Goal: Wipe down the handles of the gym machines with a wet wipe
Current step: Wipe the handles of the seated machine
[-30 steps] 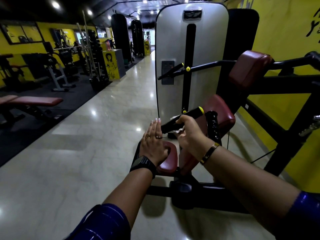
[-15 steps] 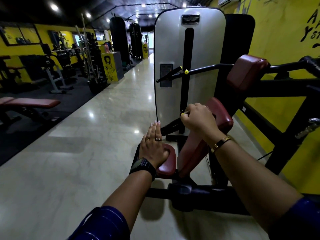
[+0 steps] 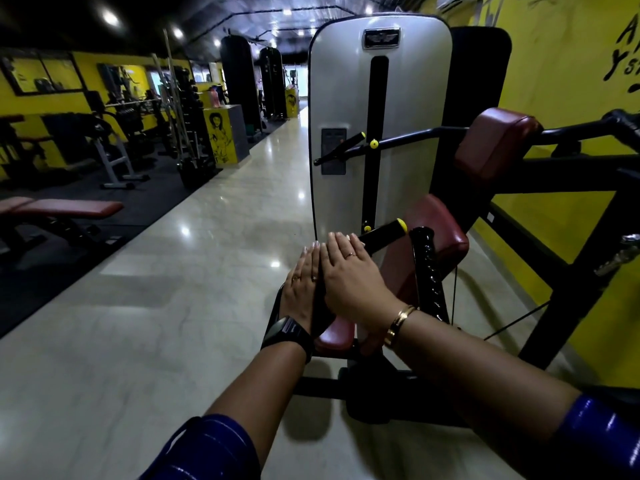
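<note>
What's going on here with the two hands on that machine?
A person is leaning over a gym machine. The left hand lies flat, fingers straight, at the edge of a small red pad. The right hand lies right beside it, fingers also straight, laid over the near end of a yellow-capped black handle. No wipe is visible; it may be under the right palm.

Dim, ceiling-spot glare, wide-angle edge distortion

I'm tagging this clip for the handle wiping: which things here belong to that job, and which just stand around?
Job: right hand, lying over the lower yellow-capped handle; left hand; upper yellow-capped handle. No wipe shows.
Standing around: red bench, punching bag, pink bottle.
</note>
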